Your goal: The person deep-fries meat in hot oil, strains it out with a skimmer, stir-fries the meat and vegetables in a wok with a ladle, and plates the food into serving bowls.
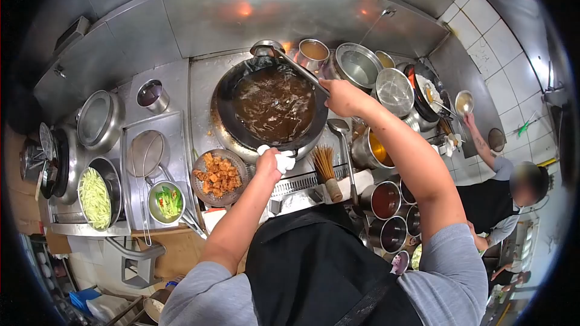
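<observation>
A large black wok holds dark brown, bubbling liquid. My left hand is closed round a folded white cloth at the wok's near rim; any handle beneath is hidden. In my right hand is the handle of a long metal ladle, which slants over the wok's far right side. Its bowl is at the far rim, next to an orange flame. A perforated strainer with browned fried pieces sits just left of my left hand.
A bamboo brush and a second ladle lie right of the wok. Sauce pots crowd the right side. On the left are a mesh skimmer, a bowl of green vegetables and shredded pale vegetables. A co-worker cooks at right.
</observation>
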The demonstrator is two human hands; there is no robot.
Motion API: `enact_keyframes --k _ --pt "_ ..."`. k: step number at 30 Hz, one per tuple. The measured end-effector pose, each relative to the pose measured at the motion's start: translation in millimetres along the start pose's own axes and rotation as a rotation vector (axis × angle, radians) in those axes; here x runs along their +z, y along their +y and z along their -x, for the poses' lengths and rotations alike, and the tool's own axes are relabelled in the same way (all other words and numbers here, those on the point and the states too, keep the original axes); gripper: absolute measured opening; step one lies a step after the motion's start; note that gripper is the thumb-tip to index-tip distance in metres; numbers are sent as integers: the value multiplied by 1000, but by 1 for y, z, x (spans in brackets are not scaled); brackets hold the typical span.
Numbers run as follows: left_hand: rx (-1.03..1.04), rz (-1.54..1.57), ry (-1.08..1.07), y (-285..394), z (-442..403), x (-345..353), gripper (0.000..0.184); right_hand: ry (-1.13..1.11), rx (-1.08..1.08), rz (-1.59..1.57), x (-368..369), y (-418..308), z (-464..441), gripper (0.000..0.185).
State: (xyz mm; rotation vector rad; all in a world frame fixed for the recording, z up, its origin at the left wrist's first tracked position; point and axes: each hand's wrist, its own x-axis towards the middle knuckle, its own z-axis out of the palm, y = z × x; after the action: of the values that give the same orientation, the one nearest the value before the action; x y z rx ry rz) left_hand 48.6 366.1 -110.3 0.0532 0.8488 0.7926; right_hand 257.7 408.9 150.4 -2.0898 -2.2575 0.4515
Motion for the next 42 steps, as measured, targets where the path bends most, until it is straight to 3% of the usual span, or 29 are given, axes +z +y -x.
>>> enact_keyframes --k 3,4,9,11,15,16,17,19,25,27,29,31,36,42 --pt "85 9 -15 -3 5 6 16 15 -71 27 -10 4 3 63" --pt "122 37 32 -4 7 9 17 -99 11 31 -25 -8 10 65" --pt "194 42 34 -10 31 16 20 -136 -1 -12 -39 1 21 67" --pt "212 32 24 -13 36 20 18 -35 -117 -21 -31 23 19 53" --pt "304 88 154 -23 61 48 13 -161 -22 -114 -54 25 40 45" --pt "303 72 173 -25 66 54 11 -74 -117 -146 -48 38 38 40" --pt "303 66 177 -28 71 61 11 -73 -117 -153 -48 48 39 40" --pt "303 36 170 -32 78 75 7 -188 -15 -162 -69 47 53 62" --pt "250 26 9 -48 74 116 11 -219 34 -219 -97 85 73 52" --pt "256 17 -36 -54 64 129 11 -151 74 -267 -109 97 86 26" --pt "235 -24 0 -55 70 155 12 -115 104 -246 -126 101 104 27" --pt "267 -20 34 -61 55 164 12 -124 91 -275 -127 124 100 60" --pt "198 -101 -207 -67 19 197 9 -56 132 -291 -138 167 110 45" --pt "182 -215 -175 -66 17 252 13 -21 223 -381 -154 199 119 40"
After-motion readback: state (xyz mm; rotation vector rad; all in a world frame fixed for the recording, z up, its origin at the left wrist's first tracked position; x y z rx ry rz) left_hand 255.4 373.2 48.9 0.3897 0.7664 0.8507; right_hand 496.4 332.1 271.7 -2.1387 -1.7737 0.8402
